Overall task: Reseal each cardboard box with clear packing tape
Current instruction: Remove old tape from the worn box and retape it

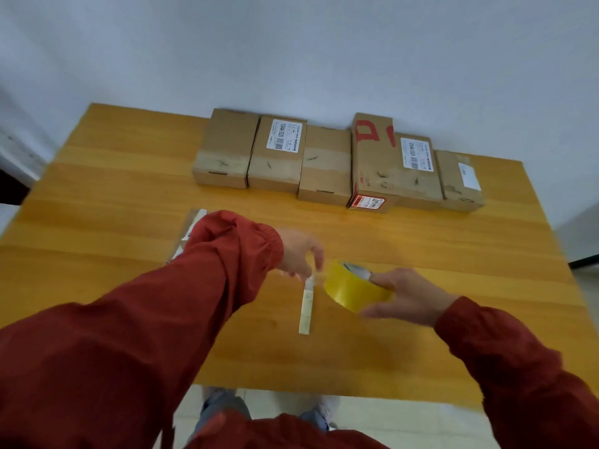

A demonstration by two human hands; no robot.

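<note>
Several cardboard boxes (324, 163) stand in a row along the far edge of the wooden table (129, 196); some carry white labels, one has red markings. My right hand (408, 296) grips a yellowish roll of packing tape (351, 285) above the table's middle. Just left of the roll, my left hand (299, 254) pinches the upper end of a narrow pale strip (307, 307), which hangs down toward the table. Both arms wear red sleeves.
A clear plastic sheet (189, 228) lies on the table, partly hidden behind my left sleeve. A grey wall rises right behind the boxes. The table's near edge is close to my legs, with pale floor below.
</note>
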